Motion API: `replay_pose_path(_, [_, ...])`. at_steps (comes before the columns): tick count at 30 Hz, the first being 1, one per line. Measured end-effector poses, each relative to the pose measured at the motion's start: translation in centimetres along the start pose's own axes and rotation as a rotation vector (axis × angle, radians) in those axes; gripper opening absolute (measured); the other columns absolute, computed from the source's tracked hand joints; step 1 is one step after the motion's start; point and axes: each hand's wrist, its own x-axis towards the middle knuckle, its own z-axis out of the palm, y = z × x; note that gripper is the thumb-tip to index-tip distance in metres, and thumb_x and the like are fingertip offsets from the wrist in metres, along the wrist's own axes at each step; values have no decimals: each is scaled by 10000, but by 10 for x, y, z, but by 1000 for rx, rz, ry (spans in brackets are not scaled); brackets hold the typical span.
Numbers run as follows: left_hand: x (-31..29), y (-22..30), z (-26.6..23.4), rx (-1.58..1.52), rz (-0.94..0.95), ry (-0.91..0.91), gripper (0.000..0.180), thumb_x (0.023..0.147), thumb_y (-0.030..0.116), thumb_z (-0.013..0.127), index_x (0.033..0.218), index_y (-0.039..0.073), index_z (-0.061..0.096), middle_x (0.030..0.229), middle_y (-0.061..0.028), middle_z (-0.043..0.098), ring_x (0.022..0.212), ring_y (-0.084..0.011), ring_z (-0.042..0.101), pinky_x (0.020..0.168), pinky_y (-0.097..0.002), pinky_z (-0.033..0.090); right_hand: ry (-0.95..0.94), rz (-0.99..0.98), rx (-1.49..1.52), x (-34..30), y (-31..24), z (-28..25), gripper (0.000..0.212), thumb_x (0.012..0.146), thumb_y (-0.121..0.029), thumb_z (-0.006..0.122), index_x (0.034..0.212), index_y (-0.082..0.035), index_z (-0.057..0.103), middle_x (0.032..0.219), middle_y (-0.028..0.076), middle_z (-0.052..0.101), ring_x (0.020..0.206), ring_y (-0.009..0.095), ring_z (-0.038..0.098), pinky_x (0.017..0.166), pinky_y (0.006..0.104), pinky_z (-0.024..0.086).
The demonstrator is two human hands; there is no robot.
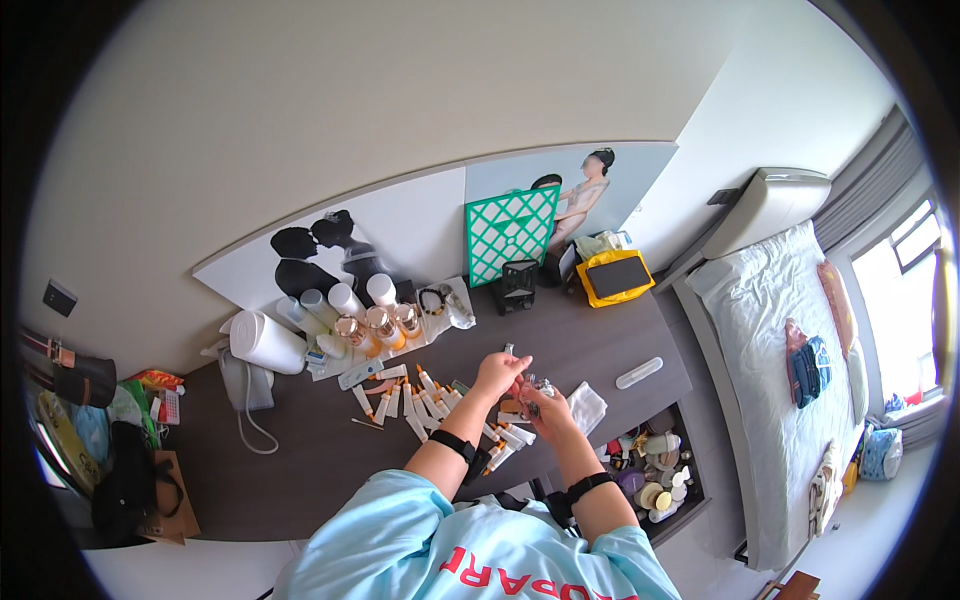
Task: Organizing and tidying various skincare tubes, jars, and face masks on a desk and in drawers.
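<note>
Just below the frame's centre, a small clear glass bottle [541, 386] is held between both hands over the dark brown desk [300, 450], the left hand [497, 375] pinching its upper-left end, the right hand [545, 408] curled beneath it, equally near.

Plain white wall [400, 90] up top, dark switch plate [60, 297] on its left. Dark brown desk [300, 470] runs along the wall, two large portrait prints [400, 230] leaning behind it, a green lattice panel [510, 232] propped in front of them. Open drawer [655, 470] at desk's right end. Bed [790, 400] with white sheet to the right, padded headboard [765, 205] against the wall. Grey curtain [880, 170] beside bright window [905, 300]; daylight floods in. Pale floor [870, 540] lower right.
</note>
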Motion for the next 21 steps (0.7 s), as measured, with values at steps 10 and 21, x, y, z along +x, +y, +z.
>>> replay_pose_path(10, [36,-9,3,932,58,503,305,706,266,699,888,48,589,953,-122,561,873,-306,587,723,-399,490,80,2,30,-21,-13,-20,139,777,-79,594,883,8,568,855,109,609,680,174,570,535,278,461])
replay_pose_path(21, [-32,13,65,-49,-39,-276,149,850,91,573,948,-19,587,808,-60,611,590,-129,599,571,-246,520,34,-12,429,-45,-31,-49,312,884,-361,512,933,-55,546,830,77,608,743,203,607,614,296,504])
